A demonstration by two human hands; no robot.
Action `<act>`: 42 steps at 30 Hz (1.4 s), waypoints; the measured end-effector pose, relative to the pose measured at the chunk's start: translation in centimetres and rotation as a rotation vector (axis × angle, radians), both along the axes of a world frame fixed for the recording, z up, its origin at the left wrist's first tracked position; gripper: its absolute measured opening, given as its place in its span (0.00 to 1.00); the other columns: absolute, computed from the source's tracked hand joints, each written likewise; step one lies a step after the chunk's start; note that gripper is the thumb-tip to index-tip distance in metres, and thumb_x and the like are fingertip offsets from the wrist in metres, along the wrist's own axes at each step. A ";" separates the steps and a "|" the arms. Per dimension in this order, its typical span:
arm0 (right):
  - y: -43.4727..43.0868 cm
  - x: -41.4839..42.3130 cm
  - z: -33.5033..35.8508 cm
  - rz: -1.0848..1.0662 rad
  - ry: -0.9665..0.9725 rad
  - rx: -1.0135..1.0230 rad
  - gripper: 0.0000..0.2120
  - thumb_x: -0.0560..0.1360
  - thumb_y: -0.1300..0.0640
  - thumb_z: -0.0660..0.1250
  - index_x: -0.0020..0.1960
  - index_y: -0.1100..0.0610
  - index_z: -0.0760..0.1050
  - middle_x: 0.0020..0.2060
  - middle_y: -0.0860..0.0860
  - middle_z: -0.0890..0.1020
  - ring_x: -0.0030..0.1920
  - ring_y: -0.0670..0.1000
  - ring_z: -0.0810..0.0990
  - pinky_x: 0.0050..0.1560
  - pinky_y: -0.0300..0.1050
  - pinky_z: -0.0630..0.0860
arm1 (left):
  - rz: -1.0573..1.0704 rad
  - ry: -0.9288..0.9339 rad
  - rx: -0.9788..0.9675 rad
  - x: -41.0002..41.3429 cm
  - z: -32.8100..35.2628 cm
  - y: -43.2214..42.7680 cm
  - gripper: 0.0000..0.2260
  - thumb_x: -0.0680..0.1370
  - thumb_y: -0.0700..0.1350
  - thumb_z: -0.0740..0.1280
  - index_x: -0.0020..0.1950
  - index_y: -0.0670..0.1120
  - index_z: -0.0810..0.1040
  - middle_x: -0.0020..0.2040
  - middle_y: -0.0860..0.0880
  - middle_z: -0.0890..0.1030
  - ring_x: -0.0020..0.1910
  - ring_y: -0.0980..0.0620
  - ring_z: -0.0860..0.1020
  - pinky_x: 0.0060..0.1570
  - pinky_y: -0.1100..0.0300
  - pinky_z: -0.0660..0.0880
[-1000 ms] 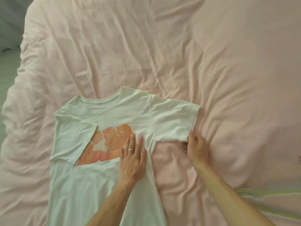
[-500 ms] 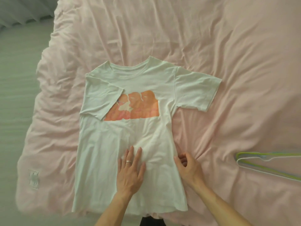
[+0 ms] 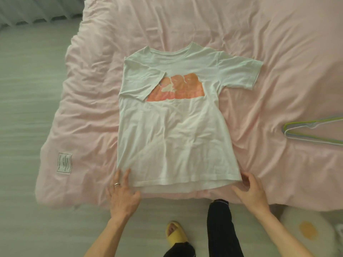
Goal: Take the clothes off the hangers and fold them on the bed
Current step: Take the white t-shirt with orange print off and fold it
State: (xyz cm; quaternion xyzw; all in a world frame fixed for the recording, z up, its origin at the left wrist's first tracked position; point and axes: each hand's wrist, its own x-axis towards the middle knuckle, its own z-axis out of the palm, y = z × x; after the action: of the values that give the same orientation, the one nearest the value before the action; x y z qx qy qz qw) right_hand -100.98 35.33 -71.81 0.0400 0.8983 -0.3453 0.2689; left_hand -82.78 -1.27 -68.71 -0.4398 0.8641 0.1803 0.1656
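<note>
A white T-shirt with an orange print lies face up on the pink bed. Its left sleeve is folded in over the chest, and its right sleeve lies spread out. My left hand lies at the hem's left corner with straight fingers touching the cloth. At the hem's right corner my right hand has its fingers spread and relaxed beside the cloth, and I cannot tell whether it touches. Neither hand grips the shirt.
Empty hangers, green and pale, lie on the bed at the right edge. A white label is sewn on the cover's near left corner. The grey floor runs left and below, with my yellow slipper and dark trouser leg.
Both hands slid down the shirt from mid-body to the hem's two corners. The view pulled back, so the bed edge, floor and hangers show more.
</note>
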 end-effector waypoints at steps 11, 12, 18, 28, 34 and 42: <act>-3.8 0.2 2.0 -0.179 0.013 0.024 0.07 0.77 0.55 0.68 0.49 0.59 0.74 0.42 0.53 0.80 0.41 0.54 0.76 0.38 0.49 0.70 | 0.065 0.114 0.065 0.3 1.0 -3.2 0.13 0.80 0.50 0.63 0.65 0.55 0.73 0.60 0.45 0.75 0.53 0.42 0.78 0.48 0.52 0.74; -4.0 0.2 2.1 -0.192 0.028 0.032 0.08 0.76 0.56 0.68 0.48 0.61 0.74 0.42 0.55 0.80 0.40 0.54 0.75 0.38 0.49 0.69 | 0.042 0.107 0.051 0.1 1.1 -3.6 0.10 0.81 0.50 0.62 0.61 0.54 0.75 0.58 0.45 0.77 0.52 0.42 0.78 0.49 0.51 0.75; -3.5 0.7 4.6 -0.190 0.189 0.037 0.11 0.74 0.62 0.67 0.38 0.59 0.64 0.32 0.57 0.74 0.32 0.56 0.69 0.33 0.50 0.66 | -0.095 0.008 0.017 0.9 1.4 -4.2 0.15 0.76 0.40 0.64 0.62 0.51 0.75 0.61 0.47 0.76 0.56 0.43 0.78 0.48 0.53 0.73; -3.0 1.8 5.4 0.022 0.353 0.232 0.11 0.73 0.65 0.62 0.42 0.52 0.62 0.36 0.50 0.74 0.34 0.58 0.71 0.31 0.49 0.65 | 0.165 0.271 -0.028 3.1 3.5 -5.4 0.05 0.82 0.48 0.60 0.47 0.50 0.70 0.44 0.46 0.78 0.42 0.41 0.76 0.42 0.49 0.72; -0.6 2.8 4.1 0.092 0.113 0.419 0.09 0.73 0.64 0.58 0.43 0.51 0.63 0.44 0.51 0.74 0.40 0.57 0.73 0.40 0.51 0.74 | 0.127 0.119 -0.089 6.4 2.2 -5.7 0.04 0.80 0.42 0.57 0.46 0.48 0.65 0.35 0.48 0.75 0.36 0.42 0.75 0.37 0.52 0.71; -2.9 2.8 4.2 0.243 0.207 0.608 0.15 0.78 0.54 0.64 0.61 0.54 0.63 0.57 0.55 0.68 0.50 0.57 0.74 0.40 0.48 0.70 | 0.118 0.170 -0.008 4.8 0.8 -4.9 0.06 0.79 0.50 0.62 0.54 0.53 0.67 0.47 0.56 0.75 0.44 0.45 0.78 0.43 0.51 0.74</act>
State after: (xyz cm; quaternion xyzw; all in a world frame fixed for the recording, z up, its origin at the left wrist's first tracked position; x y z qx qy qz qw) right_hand -98.15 32.43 -67.63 -0.0243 0.9808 -0.0293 0.1912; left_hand -78.02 -6.19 -67.92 -0.4737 0.8484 0.2227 0.0790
